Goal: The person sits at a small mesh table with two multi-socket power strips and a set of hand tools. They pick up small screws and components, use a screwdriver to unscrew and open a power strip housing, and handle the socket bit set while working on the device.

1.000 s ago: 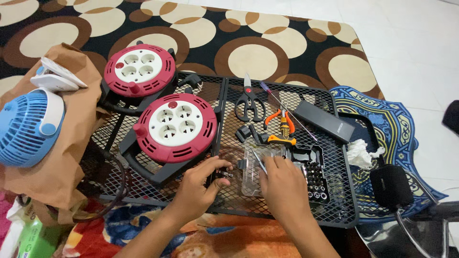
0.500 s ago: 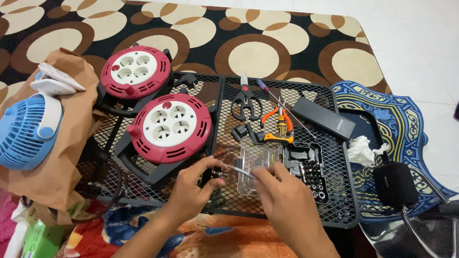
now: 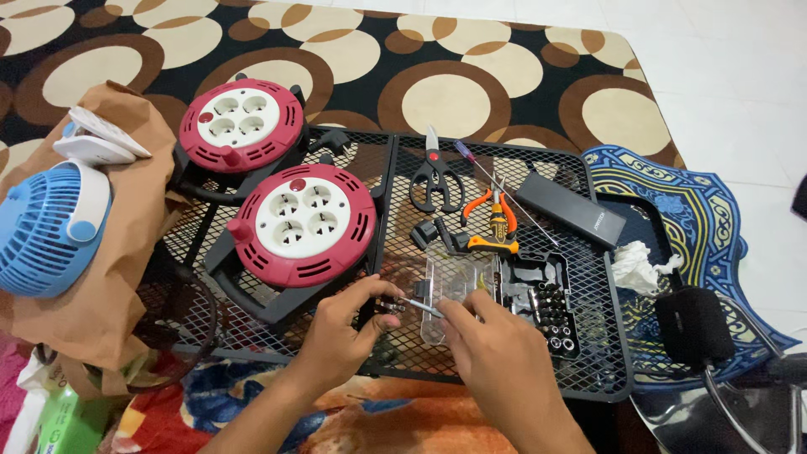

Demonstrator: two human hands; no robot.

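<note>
The left hand [image 3: 340,336] pinches a small dark part [image 3: 388,308] between thumb and fingertips, just above the black wire mesh table [image 3: 588,370]. The right hand [image 3: 496,357] is closed on a thin metal tool [image 3: 420,306], its tip meeting the small part. Both sit at the front of the table, just in front of the near red and white cable reel [image 3: 303,223] and beside the clear plastic lid [image 3: 454,290] of the bit case [image 3: 542,303].

Procedure for the step in hand, as judged from this view:
- Keep the part steady in the left pinch; let the right hand alone guide the tool.
- Hold tool and part in line, with light pressure, so the tip does not slip.
- Work over the lid or case rather than the open mesh, since a dropped piece could fall through.

Further back lie scissors [image 3: 435,176], orange-handled pliers [image 3: 492,210] and a flat black box [image 3: 570,210]; a blue fan [image 3: 42,227] stands at the left.

Against the frame half a second earlier, the hands have drawn closer together and the tool tip now reaches the part, where before a gap showed; the reels and tools lie as they did
</note>
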